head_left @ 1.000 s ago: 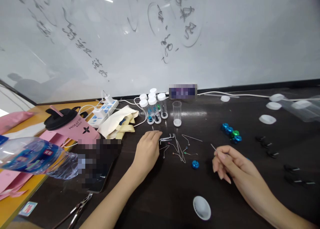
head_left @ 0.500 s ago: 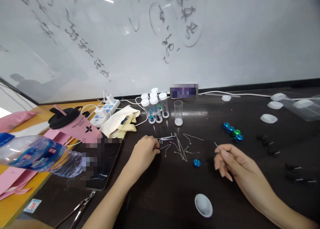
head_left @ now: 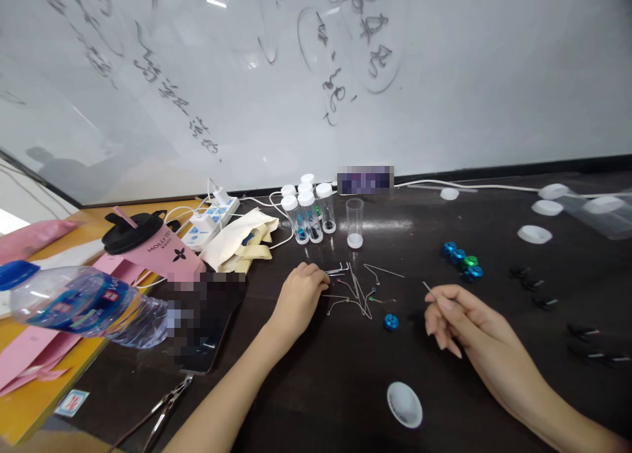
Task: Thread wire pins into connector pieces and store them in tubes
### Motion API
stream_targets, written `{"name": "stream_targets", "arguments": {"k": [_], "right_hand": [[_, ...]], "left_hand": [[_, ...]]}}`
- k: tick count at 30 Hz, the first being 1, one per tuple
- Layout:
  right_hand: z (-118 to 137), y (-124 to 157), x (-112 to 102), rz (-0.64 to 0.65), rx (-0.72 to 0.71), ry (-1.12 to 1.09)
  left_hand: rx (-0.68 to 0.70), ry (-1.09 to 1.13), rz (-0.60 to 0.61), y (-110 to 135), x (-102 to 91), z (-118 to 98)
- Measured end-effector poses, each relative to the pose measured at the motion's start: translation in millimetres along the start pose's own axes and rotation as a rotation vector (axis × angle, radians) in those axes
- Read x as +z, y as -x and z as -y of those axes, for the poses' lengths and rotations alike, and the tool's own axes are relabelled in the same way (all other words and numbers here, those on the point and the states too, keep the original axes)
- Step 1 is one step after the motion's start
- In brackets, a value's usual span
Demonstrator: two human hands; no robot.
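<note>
My left hand [head_left: 302, 293] rests on the dark table with curled fingers at the left end of a group of thin bent wires [head_left: 365, 300]. Its fingertips are partly hidden, so what they pinch is unclear. Between thumb and index finger, my right hand [head_left: 457, 318] holds a short thin metal rod [head_left: 428, 288], its tip pointing up and left. A blue round metal part [head_left: 391, 322] lies between the hands. Nearer to me is a small white cap [head_left: 405, 405]. Behind the wires stands an uncapped clear tube [head_left: 355, 224].
Several white-capped tubes [head_left: 310, 221] stand behind my left hand. Blue and green metal parts [head_left: 461, 261] and small black pieces [head_left: 543, 301] lie at right. Pliers [head_left: 170, 400], a phone [head_left: 202, 347], a water bottle [head_left: 89, 308] and a pink cup [head_left: 158, 245] crowd the left.
My left hand has slid a little to the right and up, over the left part of the wires. My right hand still holds the rod in nearly the same place.
</note>
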State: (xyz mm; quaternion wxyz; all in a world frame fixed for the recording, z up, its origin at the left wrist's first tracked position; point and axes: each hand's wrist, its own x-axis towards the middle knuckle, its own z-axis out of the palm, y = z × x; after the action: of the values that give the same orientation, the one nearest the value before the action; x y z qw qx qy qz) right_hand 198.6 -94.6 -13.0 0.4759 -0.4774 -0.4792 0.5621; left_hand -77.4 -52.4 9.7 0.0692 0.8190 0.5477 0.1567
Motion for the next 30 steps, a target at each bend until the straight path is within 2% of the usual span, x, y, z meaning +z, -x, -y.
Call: {"name": "stream_targets", "arguments": {"k": [4, 11, 21, 30], "right_hand": [[0, 1, -1, 0.007, -0.003, -0.002], [-1, 0, -2, 0.010, 0.003, 0.002], [2, 1, 0, 0.001, -0.003, -0.004], [2, 2, 1, 0.012, -0.020, -0.011]], "left_hand": [[0.083, -0.026, -0.067, -4, 11.2, 2], [0.141, -0.117, -0.058, -6, 17.0, 2], [0.123, -0.088, -0.046, -6, 15.5, 2], [0.054, 0.115, -0.089, -4, 8.2, 1]]}}
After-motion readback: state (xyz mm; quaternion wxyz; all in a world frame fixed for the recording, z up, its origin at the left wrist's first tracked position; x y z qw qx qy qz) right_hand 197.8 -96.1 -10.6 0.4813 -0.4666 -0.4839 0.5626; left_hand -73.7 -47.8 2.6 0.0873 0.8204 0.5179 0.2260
